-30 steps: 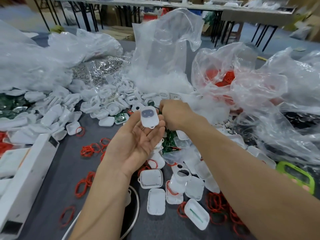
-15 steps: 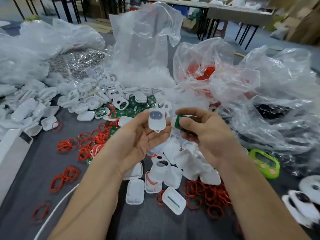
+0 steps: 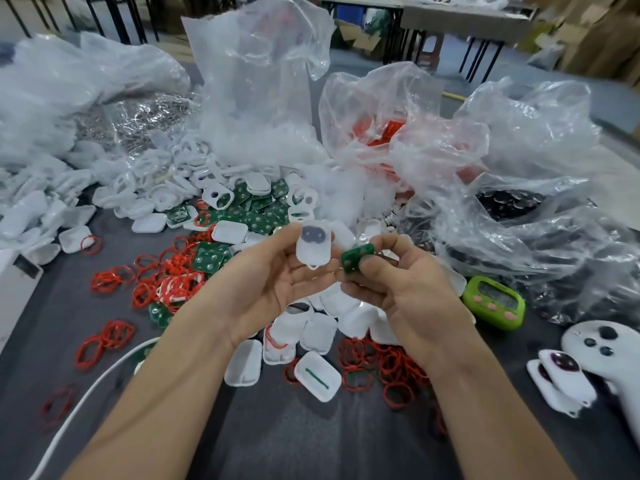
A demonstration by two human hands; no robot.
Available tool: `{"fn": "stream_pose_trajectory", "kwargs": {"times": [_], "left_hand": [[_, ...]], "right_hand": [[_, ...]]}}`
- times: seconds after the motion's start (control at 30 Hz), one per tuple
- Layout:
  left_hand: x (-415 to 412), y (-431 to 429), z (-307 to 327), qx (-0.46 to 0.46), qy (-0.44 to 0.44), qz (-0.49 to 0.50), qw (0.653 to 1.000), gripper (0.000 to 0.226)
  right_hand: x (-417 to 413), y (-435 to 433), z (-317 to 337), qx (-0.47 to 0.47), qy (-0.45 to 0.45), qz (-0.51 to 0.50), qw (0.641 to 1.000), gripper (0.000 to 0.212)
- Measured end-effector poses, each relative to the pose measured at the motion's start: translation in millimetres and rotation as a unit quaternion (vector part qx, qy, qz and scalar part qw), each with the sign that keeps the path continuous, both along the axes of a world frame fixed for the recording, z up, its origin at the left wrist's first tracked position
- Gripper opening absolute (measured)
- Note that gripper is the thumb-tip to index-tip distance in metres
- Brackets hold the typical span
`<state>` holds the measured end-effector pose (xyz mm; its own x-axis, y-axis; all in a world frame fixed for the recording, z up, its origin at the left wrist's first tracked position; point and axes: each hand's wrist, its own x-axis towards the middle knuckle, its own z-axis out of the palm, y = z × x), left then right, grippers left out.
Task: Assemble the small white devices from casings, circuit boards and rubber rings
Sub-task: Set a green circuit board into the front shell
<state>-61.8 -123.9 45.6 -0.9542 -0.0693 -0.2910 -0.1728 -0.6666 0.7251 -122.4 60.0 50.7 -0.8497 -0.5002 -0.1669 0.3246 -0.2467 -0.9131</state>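
Both hands were raised over the grey table (image 3: 311, 441), close together.

My left hand (image 3: 277, 282) was palm up. Its thumb and fingertips held a white casing (image 3: 313, 249) upright, the grey patch near its top end facing me.

My right hand (image 3: 412, 289) pinched a green circuit board (image 3: 356, 259) between thumb and forefinger. The board was tilted and sat just beside the casing's right edge. I could not tell whether the two touched.

Below and between my wrists a cluster of loose casings (image 3: 317, 332) lay on the table, some with the hollow side up. One lid (image 3: 317, 375) nearest me carried a green stripe.

More white shells (image 3: 152, 188) were heaped farther back on the left, against the clear plastic bags (image 3: 256, 81).

A spread of spare boards (image 3: 263, 211) lay beyond my fingertips, mixed in with the shells.

Red rubber rings (image 3: 166, 271) were scattered left of my left hand. A second tangle of them (image 3: 384, 362) lay under my right wrist.

On the right, a green timer (image 3: 493, 303) stood near my right hand. A white controller (image 3: 606, 344) lay at the table's right edge.

A white cable (image 3: 86, 393) curved across the lower left.
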Motion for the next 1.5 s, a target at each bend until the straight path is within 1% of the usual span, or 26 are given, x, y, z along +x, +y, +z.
{"fn": "stream_pose_trajectory", "kwargs": {"times": [0.07,0.1,0.2,0.27,0.3,0.37,0.43,0.5,0.53,0.57,0.63,0.67,0.73,0.77,0.83,0.9,0.97,1.03,1.1,1.17,1.27,1.37,1.43,1.5], "left_hand": [[-0.6,-1.7,0.5,-0.005,0.0,0.018,1.0,0.041],[-0.9,-2.8,0.5,-0.01,-0.001,0.022,1.0,0.041],[-1.1,-3.0,-0.7,-0.02,-0.007,0.004,1.0,0.044],[-1.0,0.0,-1.1,-0.025,-0.01,-0.024,0.999,0.045],[-1.0,1.9,-0.9,-0.027,-0.009,-0.033,0.999,0.045],[-1.3,4.9,-0.4,-0.027,-0.001,-0.034,0.999,0.045],[-2.6,6.8,-1.5,-0.025,-0.001,-0.022,0.999,0.046],[-4.8,8.7,-3.4,-0.028,-0.019,-0.006,0.999,0.042],[-6.0,9.8,-4.6,-0.031,-0.03,0.005,0.999,0.038],[-6.8,11.0,-5.7,-0.036,-0.039,0.015,0.999,0.033],[-7.4,12.2,-6.9,-0.048,-0.046,0.023,0.998,0.021],[-7.4,12.0,-7.8,-0.052,-0.044,0.023,0.997,0.022],[-6.6,10.7,-8.5,-0.061,-0.037,0.02,0.997,0.031],[-6.4,10.5,-8.2,-0.064,-0.035,0.019,0.997,0.032],[-7.0,11.1,-7.6,-0.073,-0.037,0.021,0.996,0.029],[-7.8,12.7,-7.3,-0.082,-0.044,0.03,0.995,0.021],[-7.5,13.1,-8.2,-0.102,-0.043,0.033,0.993,0.018],[-6.4,13.9,-7.7,-0.121,-0.037,0.021,0.992,0.018],[-5.9,14.6,-6.9,-0.123,-0.028,0.006,0.992,0.021],[-4.8,15.2,-6.1,-0.115,-0.024,-0.007,0.993,0.031],[-3.7,15.2,-5.4,-0.079,-0.023,-0.019,0.996,0.047],[-2.3,13.0,-4.8,-0.085,-0.022,-0.025,0.996,0.046],[-1.8,12.0,-5.0,-0.09,-0.021,-0.027,0.995,0.044],[-1.9,9.8,-4.2,-0.088,-0.017,-0.03,0.996,0.042]], "right_hand": [[1.3,-1.4,-1.8,-0.066,-0.034,-0.002,0.997,0.016],[1.5,-1.9,-3.1,-0.084,-0.024,0.001,0.996,0.015],[1.2,-4.0,-6.7,-0.084,0.073,0.007,0.994,0.024],[0.4,-4.1,-8.6,-0.022,0.187,-0.037,0.981,0.04],[0.4,-4.1,-9.3,0.028,0.254,-0.067,0.964,0.043],[2.0,-5.9,-11.2,0.118,0.354,-0.117,0.92,0.038],[5.0,-7.9,-13.1,0.19,0.405,-0.16,0.88,0.035],[8.6,-10.8,-15.2,0.251,0.434,-0.19,0.844,0.034],[10.4,-12.4,-16.3,0.267,0.44,-0.195,0.835,0.031],[11.8,-13.8,-16.8,0.277,0.436,-0.196,0.833,0.028],[13.4,-15.9,-15.9,0.282,0.413,-0.193,0.844,0.023],[13.6,-16.5,-15.1,0.28,0.403,-0.188,0.851,0.019],[13.4,-16.8,-11.6,0.28,0.393,-0.17,0.859,0.008],[13.1,-16.3,-10.3,0.273,0.374,-0.162,0.872,0.011],[11.7,-13.7,-6.8,0.201,0.281,-0.153,0.926,0.022],[8.6,-9.2,-1.7,0.112,0.173,-0.138,0.969,0.027],[4.6,-4.2,4.7,0.043,0.091,-0.106,0.989,0.03],[0.5,2.9,11.3,0.01,0.05,-0.072,0.996,0.039],[-3.0,7.8,19.2,0.019,0.058,-0.034,0.998,0.042],[-5.7,7.6,24.8,0.063,0.091,-0.018,0.994,0.042],[-13.2,-0.5,28.7,0.089,0.11,-0.061,0.988,0.041],[-19.2,-9.0,32.5,0.069,0.121,-0.102,0.985,0.029],[-19.3,-10.5,31.3,0.069,0.138,-0.105,0.982,0.018],[-16.6,-10.4,27.5,0.064,0.151,-0.113,0.98,0.017]]}}
